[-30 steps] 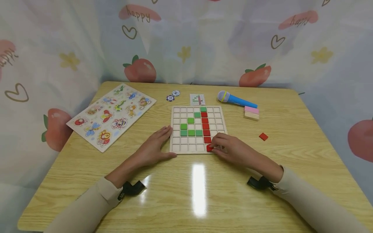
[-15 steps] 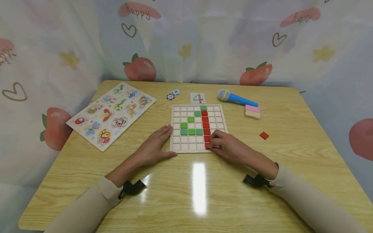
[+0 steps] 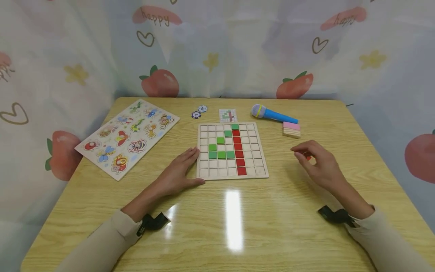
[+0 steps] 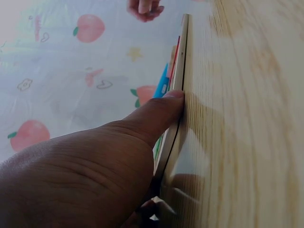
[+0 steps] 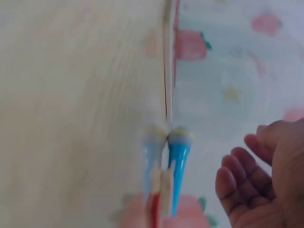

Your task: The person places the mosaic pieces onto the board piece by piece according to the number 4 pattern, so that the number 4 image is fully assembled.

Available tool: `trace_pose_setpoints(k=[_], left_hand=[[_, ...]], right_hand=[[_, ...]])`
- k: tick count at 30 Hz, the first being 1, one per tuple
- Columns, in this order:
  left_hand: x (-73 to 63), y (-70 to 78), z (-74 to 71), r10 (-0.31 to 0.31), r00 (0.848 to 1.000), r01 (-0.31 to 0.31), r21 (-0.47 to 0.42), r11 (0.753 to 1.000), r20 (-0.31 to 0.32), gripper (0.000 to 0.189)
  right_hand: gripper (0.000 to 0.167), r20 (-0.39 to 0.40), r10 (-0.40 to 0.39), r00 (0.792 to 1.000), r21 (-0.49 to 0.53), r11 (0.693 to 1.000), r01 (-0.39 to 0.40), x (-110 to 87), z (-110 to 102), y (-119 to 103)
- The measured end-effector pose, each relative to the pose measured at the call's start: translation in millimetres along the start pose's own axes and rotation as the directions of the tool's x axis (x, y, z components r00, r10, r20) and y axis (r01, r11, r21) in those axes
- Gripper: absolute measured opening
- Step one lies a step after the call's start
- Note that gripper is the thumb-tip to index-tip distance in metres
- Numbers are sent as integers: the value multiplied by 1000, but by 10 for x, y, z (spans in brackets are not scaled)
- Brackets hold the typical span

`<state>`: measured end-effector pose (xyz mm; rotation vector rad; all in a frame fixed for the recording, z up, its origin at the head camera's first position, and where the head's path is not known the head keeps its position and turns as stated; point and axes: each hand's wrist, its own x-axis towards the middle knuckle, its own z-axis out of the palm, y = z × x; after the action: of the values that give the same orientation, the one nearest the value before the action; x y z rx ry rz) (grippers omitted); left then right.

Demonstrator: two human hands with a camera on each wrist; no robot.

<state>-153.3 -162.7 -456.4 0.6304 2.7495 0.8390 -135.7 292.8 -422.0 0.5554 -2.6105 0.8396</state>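
The square wooden grid board [image 3: 252, 155] lies mid-table, holding several green tiles [image 3: 221, 155] and a straight column of red tiles [image 3: 238, 154]. My left hand [image 3: 175, 172] rests at its left side, fingers along the edge; in the left wrist view the thumb [image 4: 166, 102] touches the near edge. To the right of the board my right hand [image 3: 321, 166] hovers over a loose red tile [image 3: 308, 156], mostly covered by the fingers. The right wrist view shows the fingers [image 5: 232, 183] loosely bent with nothing between them, and the red tile [image 5: 155, 209] apart from them on the table.
A small pattern card [image 3: 227, 115] lies behind the board, with two poker chips [image 3: 199, 112] to its left. At the back right are a blue toy microphone [image 3: 276, 115] and a pink-topped stack of blocks [image 3: 291, 129]. An insect puzzle board [image 3: 127, 139] lies at the left.
My right hand has set the red tile into the column's nearest cell, let it go and moved right over the loose red tile. The left hand has stayed at the board.
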Motion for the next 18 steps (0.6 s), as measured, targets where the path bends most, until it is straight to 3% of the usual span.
trace_pose_setpoints(k=[3,5,8,12,18], left_hand=[[-13,-13,-7,2,1000,-2,-1,1000,-3,109],[-18,-19,-7,-2,1000,2,2,1000,0,109],[-24,-31,-7,-10,1000,10,6,1000,3,109],[-23,-43,0,-1,1000,1,0,1000,0,109],[-14,-23,8,11,1000,-11,-6,1000,-4,109]], right_hand=[[28,-46,162,986,40,986,-160,-163,-108,210],[34,-23,265,964,55,963,-264,-250,-133,324],[46,40,344,938,11,939,-345,-281,-122,467],[53,98,384,918,-75,923,-378,-258,-81,554],[46,102,391,915,-145,915,-375,-230,-58,534]])
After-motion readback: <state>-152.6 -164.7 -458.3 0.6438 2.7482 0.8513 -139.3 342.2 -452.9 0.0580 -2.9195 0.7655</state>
